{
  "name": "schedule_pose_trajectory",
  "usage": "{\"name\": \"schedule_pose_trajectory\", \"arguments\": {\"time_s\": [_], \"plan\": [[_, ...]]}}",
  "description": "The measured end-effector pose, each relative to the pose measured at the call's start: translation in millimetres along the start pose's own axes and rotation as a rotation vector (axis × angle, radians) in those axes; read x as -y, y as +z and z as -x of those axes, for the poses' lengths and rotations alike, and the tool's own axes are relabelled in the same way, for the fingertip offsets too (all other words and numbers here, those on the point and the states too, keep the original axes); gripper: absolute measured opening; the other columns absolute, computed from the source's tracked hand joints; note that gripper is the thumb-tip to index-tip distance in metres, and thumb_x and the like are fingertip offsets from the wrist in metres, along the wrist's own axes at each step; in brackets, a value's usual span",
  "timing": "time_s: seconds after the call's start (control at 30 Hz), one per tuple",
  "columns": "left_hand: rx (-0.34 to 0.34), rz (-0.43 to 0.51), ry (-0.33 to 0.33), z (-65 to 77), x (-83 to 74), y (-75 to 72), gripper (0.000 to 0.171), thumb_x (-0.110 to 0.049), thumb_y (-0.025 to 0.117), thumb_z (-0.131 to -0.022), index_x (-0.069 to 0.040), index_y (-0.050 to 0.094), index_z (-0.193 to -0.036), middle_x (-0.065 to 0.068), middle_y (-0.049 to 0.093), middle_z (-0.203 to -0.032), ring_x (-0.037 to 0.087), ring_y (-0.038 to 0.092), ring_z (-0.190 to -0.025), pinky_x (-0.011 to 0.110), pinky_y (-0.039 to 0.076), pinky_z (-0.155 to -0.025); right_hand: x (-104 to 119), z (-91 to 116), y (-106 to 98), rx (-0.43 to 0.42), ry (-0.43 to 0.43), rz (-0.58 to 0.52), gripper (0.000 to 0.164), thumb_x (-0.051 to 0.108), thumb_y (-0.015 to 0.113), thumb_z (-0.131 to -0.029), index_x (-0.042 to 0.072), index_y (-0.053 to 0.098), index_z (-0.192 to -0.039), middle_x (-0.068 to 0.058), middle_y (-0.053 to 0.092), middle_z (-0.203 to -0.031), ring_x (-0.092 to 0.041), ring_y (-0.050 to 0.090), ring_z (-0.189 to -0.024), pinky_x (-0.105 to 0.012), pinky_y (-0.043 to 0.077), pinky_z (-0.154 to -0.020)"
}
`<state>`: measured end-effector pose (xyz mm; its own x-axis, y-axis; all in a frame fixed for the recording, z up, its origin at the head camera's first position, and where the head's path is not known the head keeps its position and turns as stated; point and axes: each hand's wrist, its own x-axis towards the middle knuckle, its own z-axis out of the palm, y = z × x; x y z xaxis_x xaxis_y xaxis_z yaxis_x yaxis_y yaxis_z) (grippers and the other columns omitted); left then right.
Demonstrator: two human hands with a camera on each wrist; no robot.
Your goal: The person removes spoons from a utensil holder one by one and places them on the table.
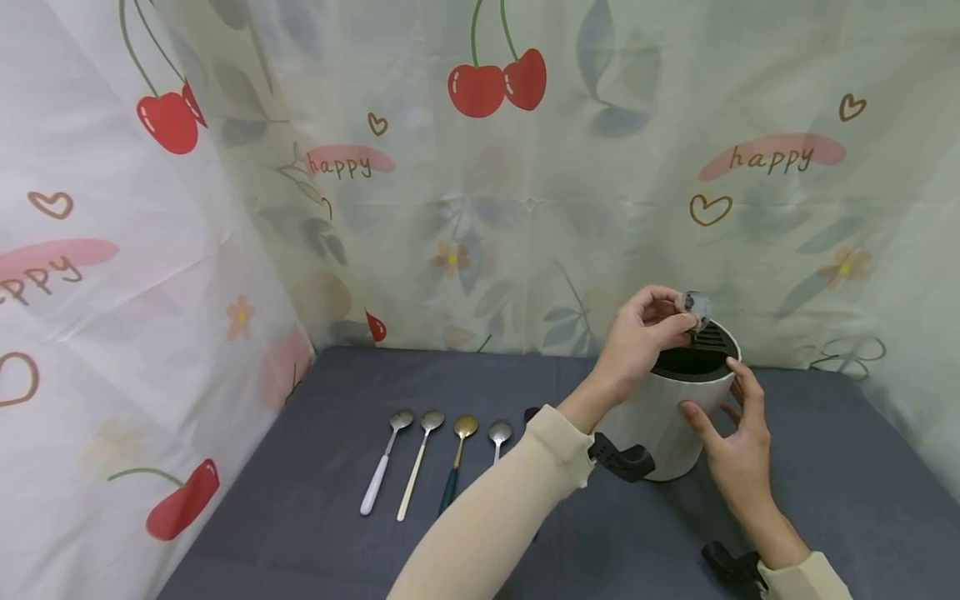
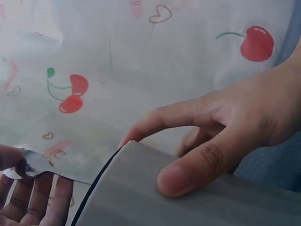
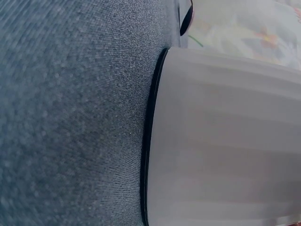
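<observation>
My left hand (image 1: 626, 346) pinches a spoon (image 1: 696, 308) by its shiny silver bowl, handle down over the open top of a white utensil holder (image 1: 667, 425). The lower handle is hidden inside the dark opening. That holder is a ribbed cylinder standing upright, with a black slotted piece (image 1: 716, 340) across part of its top. My right hand (image 1: 742, 450) grips the holder's right side. In the left wrist view, the thumb (image 2: 176, 181) presses on its wall and a fingertip reaches the rim. No hand shows in the right wrist view, only the holder's lower wall (image 3: 221, 141).
Several spoons lie in a row left of the holder: one white-handled (image 1: 377, 479), one cream-handled (image 1: 415, 475), one gold with a dark handle (image 1: 453, 467) and a silver one (image 1: 498, 432). My left forearm partly covers the row. A patterned curtain (image 1: 525, 275) hangs behind the grey cloth-covered table (image 1: 285, 500).
</observation>
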<state>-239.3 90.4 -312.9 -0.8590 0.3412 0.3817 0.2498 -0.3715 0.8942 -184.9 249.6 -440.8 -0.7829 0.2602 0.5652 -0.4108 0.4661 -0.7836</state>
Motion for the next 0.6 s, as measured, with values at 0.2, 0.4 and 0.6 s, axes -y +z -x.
{"name": "schedule_pose_trajectory", "arguments": {"time_s": [0.2, 0.4, 0.6], "plan": [[-0.075, 0.107, 0.03, 6.1, -9.3, -16.8, 0.016, 0.006, 0.062, -0.101, 0.003, 0.058, -0.116, -0.002, 0.061, -0.096, 0.012, 0.066, -0.086, 0.039, 0.062, -0.09, -1, 1, 0, -0.005, -0.011, 0.007, 0.087, 0.001, 0.078, -0.092, 0.025, 0.035, -0.162, 0.002, 0.036, -0.164, -0.009, 0.04, -0.142, -0.021, 0.033, -0.112], [-0.148, 0.176, 0.09, 10.6, -19.3, -39.7, 0.013, 0.002, 0.06, -0.102, -0.006, 0.054, -0.11, 0.004, 0.061, -0.104, 0.017, 0.068, -0.091, 0.043, 0.062, -0.09, 1, 1, 0, -0.002, -0.012, -0.011, 0.086, 0.003, 0.078, -0.092, 0.025, 0.034, -0.163, 0.001, 0.036, -0.164, -0.012, 0.04, -0.143, -0.022, 0.033, -0.113], [-0.206, 0.218, 0.124, 16.8, -28.9, -64.2, 0.015, 0.0, 0.058, -0.102, -0.01, 0.051, -0.111, 0.005, 0.06, -0.108, 0.02, 0.068, -0.091, 0.044, 0.062, -0.089, -1, -1, 1, -0.011, -0.023, -0.016, 0.088, -0.001, 0.079, -0.09, 0.024, 0.036, -0.162, 0.004, 0.038, -0.162, -0.008, 0.04, -0.141, -0.022, 0.034, -0.112]]}}
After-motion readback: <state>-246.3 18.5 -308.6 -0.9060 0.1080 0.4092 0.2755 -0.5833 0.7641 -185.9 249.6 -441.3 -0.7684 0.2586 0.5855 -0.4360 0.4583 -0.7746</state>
